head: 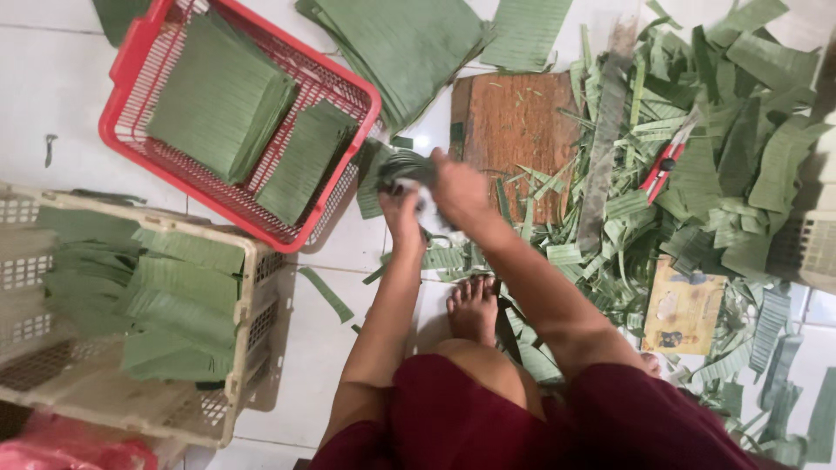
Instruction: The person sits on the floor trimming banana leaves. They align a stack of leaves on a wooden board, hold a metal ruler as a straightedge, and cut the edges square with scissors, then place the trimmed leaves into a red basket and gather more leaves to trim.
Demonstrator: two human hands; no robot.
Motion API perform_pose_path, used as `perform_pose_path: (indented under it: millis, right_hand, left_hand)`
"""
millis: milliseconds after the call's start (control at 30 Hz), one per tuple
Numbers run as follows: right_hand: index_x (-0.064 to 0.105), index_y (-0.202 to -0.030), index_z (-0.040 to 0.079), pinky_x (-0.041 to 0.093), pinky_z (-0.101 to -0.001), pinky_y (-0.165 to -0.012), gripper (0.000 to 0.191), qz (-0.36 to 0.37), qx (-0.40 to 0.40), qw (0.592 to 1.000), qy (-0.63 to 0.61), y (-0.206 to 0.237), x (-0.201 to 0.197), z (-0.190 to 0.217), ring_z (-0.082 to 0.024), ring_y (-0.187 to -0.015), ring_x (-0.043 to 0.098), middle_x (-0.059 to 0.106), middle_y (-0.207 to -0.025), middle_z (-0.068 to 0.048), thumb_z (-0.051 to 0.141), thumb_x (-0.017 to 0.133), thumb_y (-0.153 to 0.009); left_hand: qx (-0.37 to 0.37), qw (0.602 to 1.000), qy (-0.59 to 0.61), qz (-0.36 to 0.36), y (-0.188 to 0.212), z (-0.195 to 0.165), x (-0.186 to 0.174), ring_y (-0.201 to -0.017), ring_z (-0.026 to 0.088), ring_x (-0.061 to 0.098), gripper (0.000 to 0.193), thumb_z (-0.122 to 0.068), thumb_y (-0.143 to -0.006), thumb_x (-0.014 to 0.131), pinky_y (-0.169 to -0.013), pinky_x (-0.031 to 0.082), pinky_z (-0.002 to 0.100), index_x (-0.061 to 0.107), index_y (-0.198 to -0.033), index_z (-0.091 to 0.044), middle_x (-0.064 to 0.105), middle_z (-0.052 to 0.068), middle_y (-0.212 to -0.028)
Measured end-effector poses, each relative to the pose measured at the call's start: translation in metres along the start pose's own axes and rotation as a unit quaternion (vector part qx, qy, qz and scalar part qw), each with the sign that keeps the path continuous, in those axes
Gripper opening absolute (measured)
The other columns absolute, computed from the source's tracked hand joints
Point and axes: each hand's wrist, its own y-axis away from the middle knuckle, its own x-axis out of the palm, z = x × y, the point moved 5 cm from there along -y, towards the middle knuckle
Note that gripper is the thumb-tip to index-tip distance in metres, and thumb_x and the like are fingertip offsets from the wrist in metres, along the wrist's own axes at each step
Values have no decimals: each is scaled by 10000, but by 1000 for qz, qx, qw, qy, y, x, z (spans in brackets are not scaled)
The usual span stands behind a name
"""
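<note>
Two hands meet in the head view above a white tiled floor. Left hand and right hand both grip a rolled dark green leaf piece with a pale cloth against it; fingers of each are curled tight around the bundle, blurred, so single fingertips cannot be told apart. Bundle sits just left of a brown wooden board. Loose leaf strips cover the floor right of the board; a red-handled cutter lies among them. A bare foot rests below the hands. Upper left: a red basket holds two stacks of cut leaf squares. Lower left: a beige crate holds folded leaves. More leaf sheets are piled above the board.
</note>
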Motion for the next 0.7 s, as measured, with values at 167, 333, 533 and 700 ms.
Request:
perform_pose_path:
  millis: [167,333,533,700]
  right_hand:
    - [624,-1180,174,552,-537,-705,257,-134,-41,987,73,24,-88,-84,-405,-824,712,730,-898,-159,328,695,-986]
    - [635,-1221,202,556,-458,-847,470,-167,-113,970,135,28,-118,-112,-320,-1026,708,724,-1082,-72,233,745,-766]
    - [539,-1491,332,558,-465,-803,714,-106,-102,970,192,26,-104,-130,-300,-988,714,708,-1087,-56,123,743,-839]
    - [599,-1417,294,572,-462,-858,571,-79,54,995,14,37,-101,-197,-341,-985,727,745,-1124,-100,159,733,-878]
  left_hand:
    - [233,889,-367,145,4,-36,77,-1512,407,247,1179,-213,-729,939,-1237,191,487,161,-1590,-6,256,281,-1610]
    - [245,792,-474,297,-14,-1,140,-1421,377,453,1065,-220,-724,939,-1172,263,520,304,-1572,-109,497,189,-1532]
    - [224,824,-427,299,-31,44,139,-1102,333,663,515,-141,-784,878,-1019,509,419,699,-1266,-114,762,127,-1143]
    - [98,879,-384,266,-39,58,125,-968,291,743,287,-135,-833,845,-911,567,363,738,-1092,-72,769,122,-1035]
